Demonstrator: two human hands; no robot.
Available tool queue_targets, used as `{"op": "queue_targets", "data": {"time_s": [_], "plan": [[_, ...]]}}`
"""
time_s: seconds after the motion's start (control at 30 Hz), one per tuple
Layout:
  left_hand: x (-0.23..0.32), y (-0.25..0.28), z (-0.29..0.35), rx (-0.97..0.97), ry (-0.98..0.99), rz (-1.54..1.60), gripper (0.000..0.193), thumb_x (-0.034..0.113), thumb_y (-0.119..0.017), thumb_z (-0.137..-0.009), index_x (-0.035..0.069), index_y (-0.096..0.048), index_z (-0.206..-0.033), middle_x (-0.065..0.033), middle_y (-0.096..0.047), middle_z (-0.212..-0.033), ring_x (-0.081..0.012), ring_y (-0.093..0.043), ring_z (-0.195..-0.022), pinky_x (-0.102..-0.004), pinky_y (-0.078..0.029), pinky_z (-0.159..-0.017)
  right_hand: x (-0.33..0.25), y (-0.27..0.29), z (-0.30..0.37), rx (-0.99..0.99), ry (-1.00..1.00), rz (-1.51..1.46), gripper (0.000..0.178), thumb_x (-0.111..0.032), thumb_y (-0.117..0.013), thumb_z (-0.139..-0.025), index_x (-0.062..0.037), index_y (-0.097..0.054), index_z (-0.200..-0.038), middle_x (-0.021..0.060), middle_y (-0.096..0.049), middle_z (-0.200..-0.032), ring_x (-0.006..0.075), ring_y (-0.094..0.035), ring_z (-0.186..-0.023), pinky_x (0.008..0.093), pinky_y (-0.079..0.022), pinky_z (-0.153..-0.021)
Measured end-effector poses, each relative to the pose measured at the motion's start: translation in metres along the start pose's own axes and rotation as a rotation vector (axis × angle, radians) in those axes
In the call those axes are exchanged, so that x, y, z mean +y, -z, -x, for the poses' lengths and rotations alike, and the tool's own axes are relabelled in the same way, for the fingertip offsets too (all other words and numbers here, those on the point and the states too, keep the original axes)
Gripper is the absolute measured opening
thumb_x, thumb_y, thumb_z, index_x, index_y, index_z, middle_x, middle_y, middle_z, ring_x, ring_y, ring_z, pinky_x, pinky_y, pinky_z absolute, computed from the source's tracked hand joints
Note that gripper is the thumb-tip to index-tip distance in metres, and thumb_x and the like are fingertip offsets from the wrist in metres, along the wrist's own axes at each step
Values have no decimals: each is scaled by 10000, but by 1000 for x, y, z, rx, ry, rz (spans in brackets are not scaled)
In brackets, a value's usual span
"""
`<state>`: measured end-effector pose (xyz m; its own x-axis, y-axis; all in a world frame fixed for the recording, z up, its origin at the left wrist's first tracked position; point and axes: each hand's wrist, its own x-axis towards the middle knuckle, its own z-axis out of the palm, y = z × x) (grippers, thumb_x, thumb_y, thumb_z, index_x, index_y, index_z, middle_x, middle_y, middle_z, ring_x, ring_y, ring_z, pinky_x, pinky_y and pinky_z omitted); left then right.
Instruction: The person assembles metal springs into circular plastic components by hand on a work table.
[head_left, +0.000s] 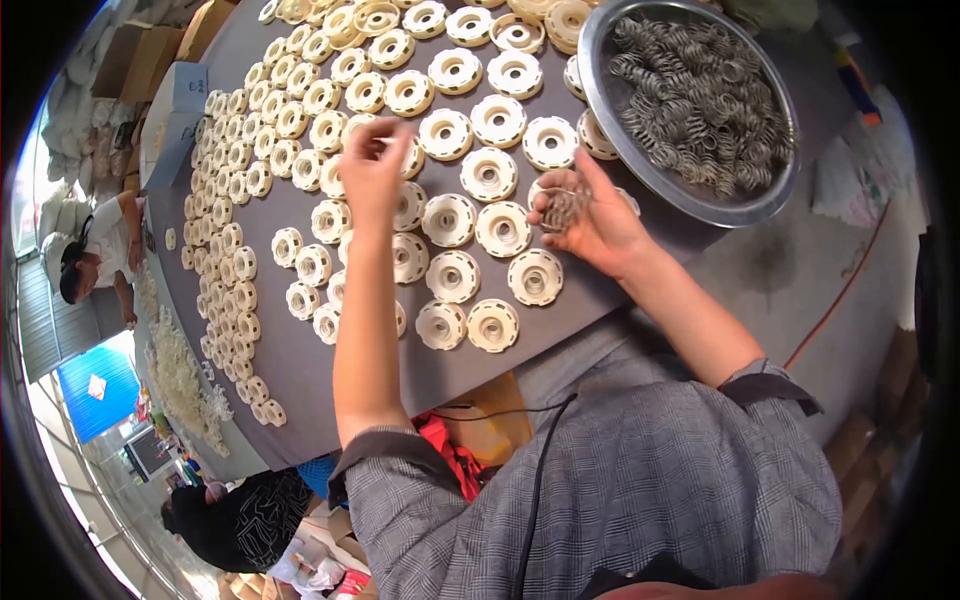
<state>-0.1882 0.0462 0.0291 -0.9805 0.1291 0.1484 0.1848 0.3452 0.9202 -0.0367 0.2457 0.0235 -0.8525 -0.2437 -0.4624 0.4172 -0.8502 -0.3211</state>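
Note:
My right hand (603, 222) holds a small bunch of metal coil springs (566, 206) in its curled fingers, above the right edge of the laid-out parts. My left hand (374, 170) is raised over the middle of the rows, its fingers bent together; whatever they hold is too small or hidden to make out. Cream round plastic parts with notched rims (453, 276) lie spread over the table. Coils show inside several of the nearer ones, such as the ring part (503, 229). To the right of them stands a wide metal basin (765, 212) heaped with loose coil springs (700, 105).
The grey-covered table (290, 390) has its near edge just before me. Farther left, a pile of small whitish pieces (180, 370) lies on another surface, with a person (100, 245) beside it. Another person in black (240, 520) is at lower left. Cardboard boxes (150, 60) stand upper left.

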Motion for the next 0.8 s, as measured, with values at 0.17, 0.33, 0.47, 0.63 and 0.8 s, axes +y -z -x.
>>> {"op": "queue_targets", "data": {"time_s": [0.17, 0.33, 0.47, 0.63, 0.8], "plan": [[88, -34, 78, -620, -219, -32, 346, 60, -691, -652, 92, -606, -986, -27, -562, -896, -105, -517, -749, -214, -408, -639, 15, -16, -6, 104, 46, 201, 537, -588, -321, -849, -94, -499, -958, 23, -565, -768, 138, -567, -712, 306, -479, -541], [72, -22, 86, -640, 107, 209, 289, 38, -635, -735, 12, -560, -1013, -23, -562, -868, -93, -521, -740, -209, -420, -665, 23, -25, 4, 154, 44, 235, 522, -574, -311, -859, -95, -502, -942, 10, -567, -730, 125, -566, -632, 299, -464, -532], [56, -4, 72, -248, 168, 568, 303, 16, -590, -768, -23, -531, -1063, -66, -577, -854, -128, -578, -762, -226, -464, -684, 20, -9, 11, 122, 15, 257, 484, -552, -349, -858, -97, -500, -919, 12, -565, -679, 136, -576, -636, 254, -431, -504], [-37, 64, 26, 203, 108, 226, 265, 99, -614, -769, 6, -570, -1013, -103, -569, -945, -124, -583, -751, -215, -471, -665, 18, -1, 13, 122, 25, 209, 409, -479, -361, -884, -96, -504, -905, 1, -555, -674, 142, -574, -631, 277, -434, -521], [-74, 98, 2, 248, 13, -376, 166, 161, -616, -759, 55, -633, -886, -70, -616, -862, -148, -577, -824, -301, -436, -706, 17, -1, 10, 4, -98, -69, 204, -215, -449, -841, -56, -510, -954, 89, -571, -845, 229, -564, -832, 348, -464, -691]]}}
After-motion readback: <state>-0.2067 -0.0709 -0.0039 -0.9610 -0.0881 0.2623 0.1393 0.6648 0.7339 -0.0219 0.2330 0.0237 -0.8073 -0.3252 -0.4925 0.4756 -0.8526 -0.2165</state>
